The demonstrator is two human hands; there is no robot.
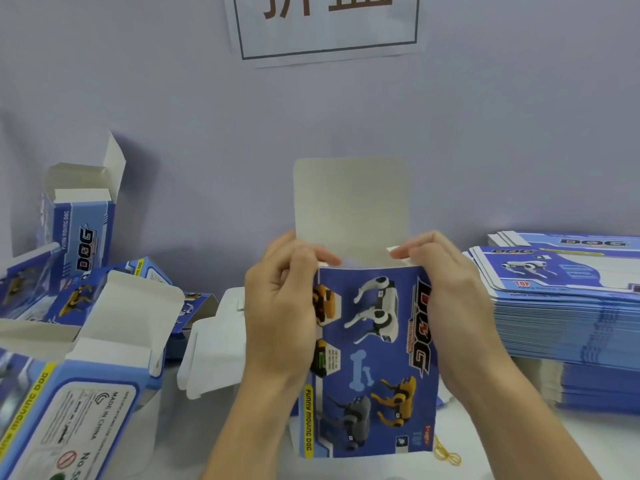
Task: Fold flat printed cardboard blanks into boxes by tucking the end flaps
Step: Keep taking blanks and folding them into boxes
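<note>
Blue printed cardboard box (372, 362), held upright in mid-frame above the white table (595, 441), between both hands. Front panel reads "DOG" in big red-black letters down the right edge, "FUNNY MOVING DOG" on a yellow strip at lower left. Printed pictures: white robot dog up top, a pale bone in the middle, grey and yellow robot dogs below. The plain white top flap (351, 206) stands straight up, not tucked. Left hand (280, 313) grips the box's left side, fingers curled, thumb pressing a small white side flap (323, 264) at the top corner. Right hand (450, 292) grips the right side, thumb and forefinger pinching the other small side flap (403, 257).

Right: tall stack of flat blue printed blanks (568, 306), "DOG" and "TOP" legible on the top sheet. Left: pile of folded blue boxes (86, 306) with open white flaps; nearest one shows "MADE IN CHINA" and "FUNNY MOVING DOG". A yellow rubber band (446, 453) lies on the table just below the held box. On the grey wall behind hangs a white paper sign (325, 26) with brown characters, cut off by the frame.
</note>
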